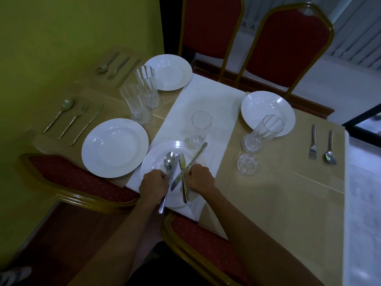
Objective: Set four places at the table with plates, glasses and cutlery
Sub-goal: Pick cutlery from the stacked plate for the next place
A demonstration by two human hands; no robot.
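Spoon [169,158] gripped in left hand [153,183] over plate [152,161]; right hand [201,178] curled beside fork [182,163], grip unclear.

**Operator body: visible parts and clothing**
Your left hand [153,182] and right hand [201,178] are bare. Your left forearm [123,234] and right forearm [257,223] run uncovered from the wrist to the lower edge of view. Between them, at lower centre, you see a dark garment [152,263]; it reads near-black, and the dim light hides its cut, fabric and any markings.
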